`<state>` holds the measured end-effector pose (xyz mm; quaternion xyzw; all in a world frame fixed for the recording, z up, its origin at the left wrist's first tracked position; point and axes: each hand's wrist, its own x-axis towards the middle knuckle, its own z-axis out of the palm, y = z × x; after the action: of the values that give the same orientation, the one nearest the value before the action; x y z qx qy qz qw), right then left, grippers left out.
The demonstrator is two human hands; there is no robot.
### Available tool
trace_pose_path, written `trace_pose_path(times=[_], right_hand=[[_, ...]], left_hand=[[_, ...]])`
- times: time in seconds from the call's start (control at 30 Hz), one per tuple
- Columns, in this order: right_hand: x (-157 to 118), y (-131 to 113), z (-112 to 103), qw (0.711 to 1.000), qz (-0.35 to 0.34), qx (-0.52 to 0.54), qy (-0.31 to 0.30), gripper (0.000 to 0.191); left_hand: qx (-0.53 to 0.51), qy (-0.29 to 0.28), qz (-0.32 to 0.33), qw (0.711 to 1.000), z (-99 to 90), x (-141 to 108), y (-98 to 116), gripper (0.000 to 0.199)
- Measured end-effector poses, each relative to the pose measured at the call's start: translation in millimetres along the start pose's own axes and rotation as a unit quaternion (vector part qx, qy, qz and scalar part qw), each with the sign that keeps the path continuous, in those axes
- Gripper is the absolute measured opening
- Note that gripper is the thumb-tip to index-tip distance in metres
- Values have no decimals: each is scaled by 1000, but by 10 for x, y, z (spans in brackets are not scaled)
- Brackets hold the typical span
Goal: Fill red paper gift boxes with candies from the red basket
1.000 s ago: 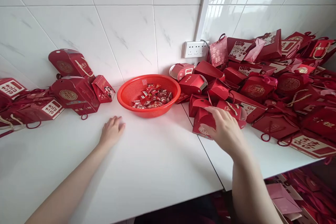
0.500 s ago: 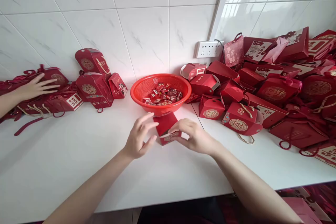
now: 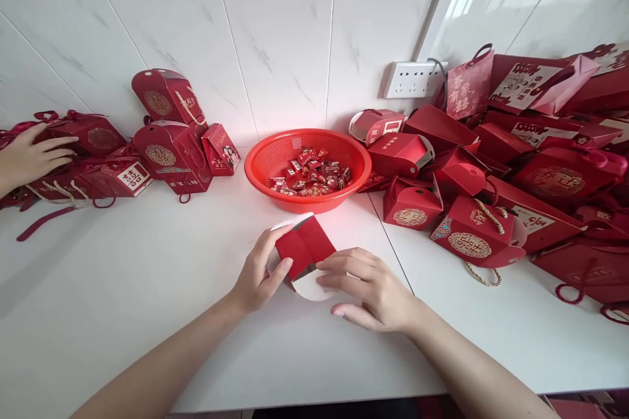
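A small red paper box [image 3: 305, 243] with pale inner flaps is tilted between my two hands, in front of the basket. My left hand [image 3: 263, 270] grips its left side, thumb on the near red panel and fingers behind. My right hand [image 3: 366, 285] has its fingertips at the box's right edge and over the white rounded flap [image 3: 314, 287]; its thumb is apart from the box. Just beyond, a red plastic basket [image 3: 255, 180] holds several small red wrapped packets [image 3: 314, 173].
Red boxes [image 3: 462, 232] with rope handles are heaped at the right. More boxes [image 3: 171, 154] stand at the left, where another person's hand [image 3: 37, 156] rests over a row of them. A power strip [image 3: 415, 80] is on the tiled wall.
My left hand has closed on the box. The box has turned and its flaps now stand apart. My right hand has its fingers spread wider. The view has shifted somewhat.
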<state>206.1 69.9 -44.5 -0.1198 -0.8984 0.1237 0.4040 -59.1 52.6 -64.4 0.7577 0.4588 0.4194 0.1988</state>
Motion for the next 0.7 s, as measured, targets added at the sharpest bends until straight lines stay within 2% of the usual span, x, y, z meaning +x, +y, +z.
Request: trace_pose_path(times=[0.1, 0.2, 0.3, 0.37, 0.53, 0.7], right_hand=[[12, -36, -24, 998, 45, 34, 0, 17], [17, -47, 16, 995, 97, 29, -21, 13], [7, -37, 93, 989, 135, 8, -63, 27], [-2, -19, 133, 986, 145, -21, -84, 35], [4, 13, 114, 988, 92, -81, -92, 34], [33, -47, 36, 991, 40, -117, -58, 38]], left_hand=[[-56, -30, -45, 997, 3, -23, -4, 52], [-117, -36, -88, 989, 19, -35, 13, 57], [-189, -50, -117, 974, 24, -19, 36, 69], [-200, -63, -123, 970, 11, 1, 39, 69], [-147, -87, -121, 978, -27, 16, 38, 58], [-175, -94, -146, 969, 15, 3, 108, 46]])
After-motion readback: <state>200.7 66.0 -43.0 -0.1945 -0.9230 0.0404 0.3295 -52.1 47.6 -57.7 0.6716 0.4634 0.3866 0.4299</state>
